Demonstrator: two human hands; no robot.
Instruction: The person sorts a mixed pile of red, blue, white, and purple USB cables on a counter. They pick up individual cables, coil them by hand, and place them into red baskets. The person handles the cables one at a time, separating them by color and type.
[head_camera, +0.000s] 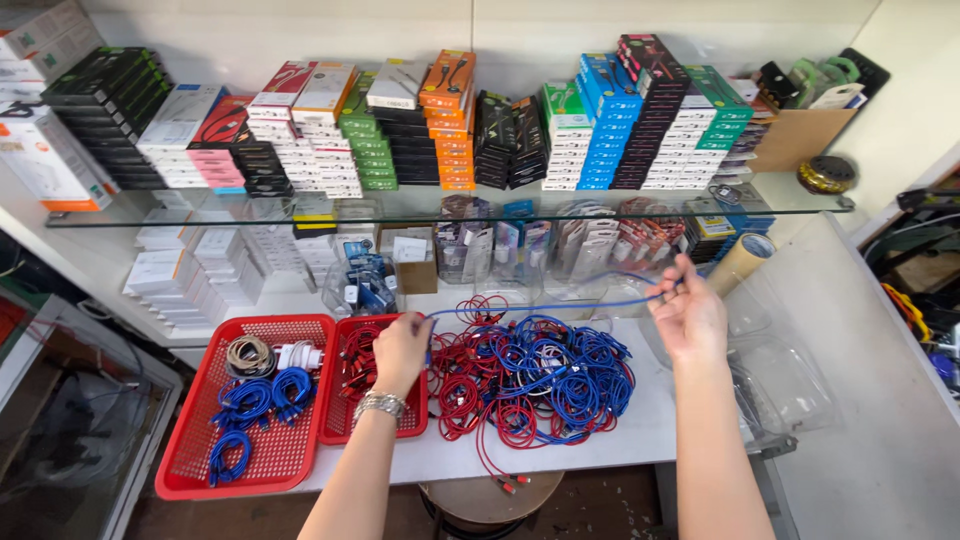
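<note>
Both hands' grips closed on blue cable (540, 310), left hand (400, 350), right hand (690, 315), tangled cable pile (535, 375) beneath, red baskets (190, 470) beside

Both bare forearms reach away from the near edge, well apart. The left hand (400, 350) is raised with its back toward the camera, fingers pinched together at the top and a metal bracelet (380, 403) on the wrist. The right hand (690, 315), farther right and slightly higher, has its fingers curled and pinched at the far tip.
</note>
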